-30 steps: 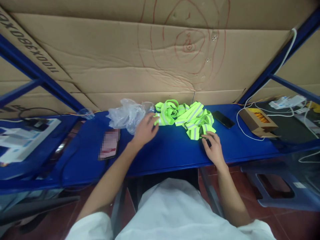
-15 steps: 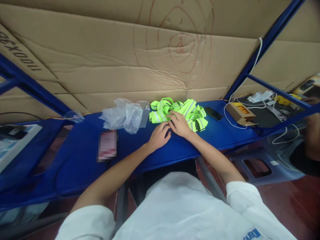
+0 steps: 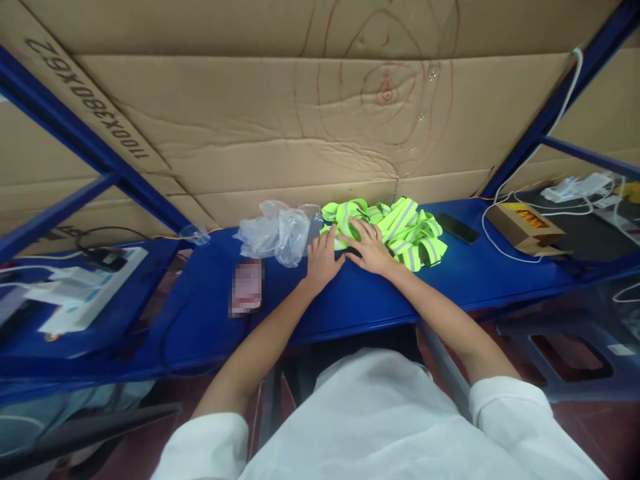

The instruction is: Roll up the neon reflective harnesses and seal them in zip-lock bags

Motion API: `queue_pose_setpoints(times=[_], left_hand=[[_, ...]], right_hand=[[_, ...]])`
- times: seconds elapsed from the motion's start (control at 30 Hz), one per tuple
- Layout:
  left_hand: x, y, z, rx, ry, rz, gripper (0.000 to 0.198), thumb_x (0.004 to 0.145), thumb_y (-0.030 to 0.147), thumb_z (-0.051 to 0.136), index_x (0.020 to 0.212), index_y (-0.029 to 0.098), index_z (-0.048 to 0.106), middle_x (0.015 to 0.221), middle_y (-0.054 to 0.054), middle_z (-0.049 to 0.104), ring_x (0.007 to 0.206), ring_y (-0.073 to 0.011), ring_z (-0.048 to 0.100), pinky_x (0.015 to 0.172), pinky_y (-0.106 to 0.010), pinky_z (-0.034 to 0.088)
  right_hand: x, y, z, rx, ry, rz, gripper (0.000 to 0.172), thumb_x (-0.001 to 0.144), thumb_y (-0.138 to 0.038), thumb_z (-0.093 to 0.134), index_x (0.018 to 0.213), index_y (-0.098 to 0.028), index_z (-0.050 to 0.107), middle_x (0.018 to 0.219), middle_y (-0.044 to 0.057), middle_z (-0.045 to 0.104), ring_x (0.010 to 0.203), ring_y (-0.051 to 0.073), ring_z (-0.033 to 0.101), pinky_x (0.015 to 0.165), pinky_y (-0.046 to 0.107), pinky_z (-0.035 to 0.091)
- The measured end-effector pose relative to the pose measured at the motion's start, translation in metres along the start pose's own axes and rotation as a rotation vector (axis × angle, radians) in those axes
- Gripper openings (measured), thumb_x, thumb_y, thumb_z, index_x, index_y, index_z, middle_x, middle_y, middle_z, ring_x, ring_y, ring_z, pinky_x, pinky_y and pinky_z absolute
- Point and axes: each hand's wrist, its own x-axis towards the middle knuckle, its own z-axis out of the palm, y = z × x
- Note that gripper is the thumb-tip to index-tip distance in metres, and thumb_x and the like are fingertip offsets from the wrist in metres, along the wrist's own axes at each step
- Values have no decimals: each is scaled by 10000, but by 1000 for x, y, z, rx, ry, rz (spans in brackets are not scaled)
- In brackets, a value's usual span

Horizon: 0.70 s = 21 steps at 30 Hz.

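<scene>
Neon strap heap (image 3: 406, 230), lying 9-to-3 o'clock, is pressed by left hand (image 3: 323, 257) and right hand (image 3: 369, 245), fingers flat, nothing gripped; orange-filled cardboard box (image 3: 520, 233) at 3 o'clock

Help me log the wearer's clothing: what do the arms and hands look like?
The left hand and right hand are bare: no gloves, rings or watch visible. Forearms are uncovered; short white sleeves end near the elbows, matching the white top.
</scene>
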Motion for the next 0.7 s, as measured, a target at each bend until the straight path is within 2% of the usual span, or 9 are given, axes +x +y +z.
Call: queue_pose_setpoints(times=[0.07,0.2,0.23,0.33,0.43,0.57,0.63,0.7], left_hand=[[1,-1,-2,32,1,-20,702,898,369,724,1530,152,510,1531,-246,523,1394,-483,476,1154,-659,371],[6,-8,-2,19,2,-32,611,865,386,780,1398,148,600,1661,-242,362,1528,-481,331,1219,-642,307],[7,-10,-2,-6,-4,-36,604,852,369,794,1379,144,600,1659,-244,364,1538,-470,325,1228,-628,308],[10,-13,-2,-123,-25,-65,547,819,314,815,1304,157,616,1483,-225,557,1446,-423,460,1214,-568,362],[12,-13,-5,-269,11,-143,519,765,309,844,1224,185,634,1300,-179,654,1335,-404,542,1198,-562,373],[13,-7,-11,-519,114,-299,551,737,402,851,1188,199,608,1202,-139,679,1211,-364,618,1138,-548,432],[15,-3,-14,-688,155,-373,541,792,483,787,1210,204,585,1195,-121,691,1152,-316,659,1087,-498,491],[18,3,-21,-883,158,-429,534,865,562,668,1252,207,573,1218,-110,706,1118,-281,691,1019,-445,550]], right_hand=[[2,3,1,10,6,40,494,1021,-344,598,1512,-285,602,1742,164,256,1589,399,259,1242,634,219],[3,13,2,47,102,252,419,1028,-291,553,1421,-201,667,1674,212,356,1526,417,346,1193,628,303],[3,16,1,47,120,296,412,1026,-283,547,1406,-183,673,1663,219,369,1518,418,356,1186,620,318],[3,19,-5,43,174,350,456,1033,-270,518,1458,-139,621,1659,236,370,1516,399,368,1183,583,341],[3,12,-16,38,220,234,488,1091,-314,424,1539,-163,547,1672,196,388,1514,344,389,1193,529,345],[3,-7,-29,8,148,-16,522,1118,-447,392,1585,-245,507,1681,110,434,1509,310,404,1215,499,315],[4,-13,-31,-12,100,-62,555,1113,-501,390,1611,-270,472,1695,89,420,1515,308,398,1230,510,289],[4,-11,-29,-28,66,-18,598,1099,-549,405,1626,-269,451,1699,98,411,1526,322,383,1237,541,271]])
